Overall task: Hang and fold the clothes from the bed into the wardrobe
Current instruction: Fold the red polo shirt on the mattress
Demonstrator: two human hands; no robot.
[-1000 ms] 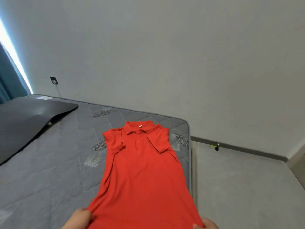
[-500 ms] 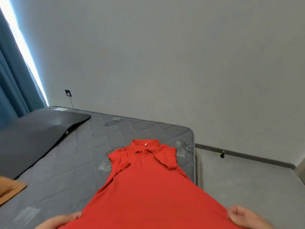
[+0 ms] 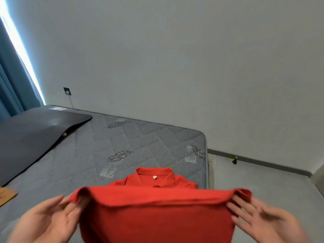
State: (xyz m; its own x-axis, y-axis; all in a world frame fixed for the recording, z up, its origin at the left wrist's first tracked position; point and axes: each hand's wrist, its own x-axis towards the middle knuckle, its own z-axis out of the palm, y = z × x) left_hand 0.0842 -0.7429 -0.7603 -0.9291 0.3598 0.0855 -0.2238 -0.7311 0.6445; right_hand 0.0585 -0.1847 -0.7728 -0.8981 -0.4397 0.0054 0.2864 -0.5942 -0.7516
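One red polo shirt (image 3: 157, 223): collar flat on the grey bed (image 3: 140, 146), raised hem hiding its body. The left hand (image 3: 47, 220) and right hand (image 3: 263, 221): each blurred grip apparently pinches a hem corner. One dark mat (image 3: 35, 134) lies apart, far left.

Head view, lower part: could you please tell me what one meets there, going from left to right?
Brown board → left hand → red polo shirt → right hand.

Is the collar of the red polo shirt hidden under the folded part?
No, the collar of the red polo shirt shows on the mattress, beyond the raised hem.
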